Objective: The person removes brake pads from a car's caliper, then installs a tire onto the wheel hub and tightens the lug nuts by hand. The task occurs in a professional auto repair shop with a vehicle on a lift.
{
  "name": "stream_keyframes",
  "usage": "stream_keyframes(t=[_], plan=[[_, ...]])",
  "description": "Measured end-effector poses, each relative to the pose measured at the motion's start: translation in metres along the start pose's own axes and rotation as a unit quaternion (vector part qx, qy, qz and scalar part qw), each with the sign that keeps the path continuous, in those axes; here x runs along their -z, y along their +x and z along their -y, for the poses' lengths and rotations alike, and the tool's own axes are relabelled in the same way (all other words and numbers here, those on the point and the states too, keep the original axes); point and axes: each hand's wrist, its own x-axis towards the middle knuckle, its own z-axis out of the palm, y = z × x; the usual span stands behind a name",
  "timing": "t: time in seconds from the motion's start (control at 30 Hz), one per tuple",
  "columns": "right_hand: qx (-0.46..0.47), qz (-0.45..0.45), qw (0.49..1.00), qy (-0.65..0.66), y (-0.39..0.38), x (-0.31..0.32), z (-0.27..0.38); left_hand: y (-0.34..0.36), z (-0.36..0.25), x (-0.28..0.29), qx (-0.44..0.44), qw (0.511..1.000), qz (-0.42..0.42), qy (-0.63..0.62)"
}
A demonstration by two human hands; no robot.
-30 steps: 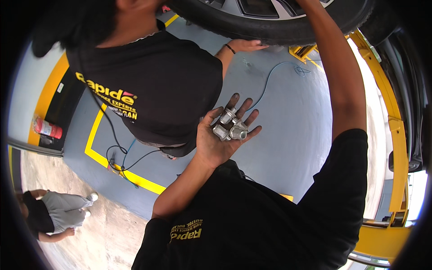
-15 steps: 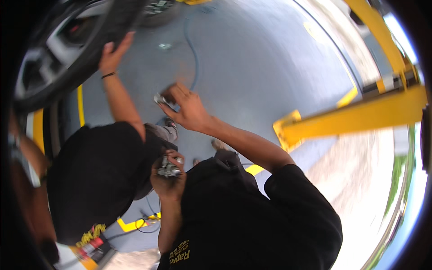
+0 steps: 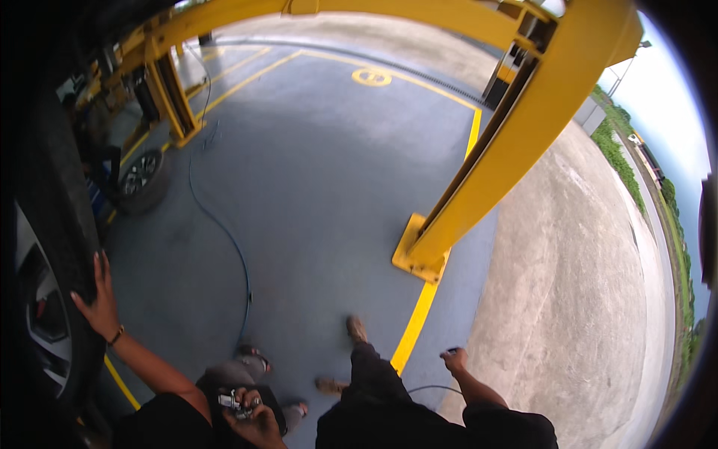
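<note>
My left hand (image 3: 258,425) is low in the view, its fingers curled around several small shiny silver metal pieces that look like lug nuts (image 3: 230,402). Out to the right, my right hand (image 3: 455,363) is closed, with a small dark thing (image 3: 452,351) at its fingertips, too small to name. At the left edge stands a large wheel with a black tire (image 3: 63,202) and a silver spoked rim, partly cut off. A co-worker's hand (image 3: 101,303) with a dark wristband rests flat against the tire, to the left of my hands.
A yellow lift post (image 3: 493,165) stands on a base plate (image 3: 419,251) ahead right. A blue hose (image 3: 232,228) crosses the grey floor. Another wheel (image 3: 142,179) lies far left. The co-worker's feet (image 3: 254,357) are beside mine; pale concrete (image 3: 553,284) lies to the right.
The view has swung up and right, bringing the lift post closer to the middle. My right hand has moved away from the front of my body to the right. My left hand still holds the metal pieces.
</note>
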Motion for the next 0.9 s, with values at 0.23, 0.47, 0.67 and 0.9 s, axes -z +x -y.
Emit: stream_keyframes(t=[0.23, 0.47, 0.67, 0.9], plan=[[0.004, -0.027, 0.979, 0.2, 0.031, 0.033, 0.06, 0.018, 0.005, 0.003, 0.071, 0.993, 0.093, -0.004], [0.383, 0.196, 0.863, 0.266, -0.024, 0.079, 0.39, 0.079, 0.075, -0.034, -0.039, 0.995, -0.034, 0.082], [0.74, 0.235, 0.613, 0.147, -0.166, 0.15, 0.593, 0.133, 0.155, -0.118, -0.052, 0.989, -0.113, 0.076], [0.906, 0.218, 0.363, -0.018, -0.275, 0.172, 0.686, 0.176, 0.128, -0.146, 0.075, 0.996, -0.039, 0.016]])
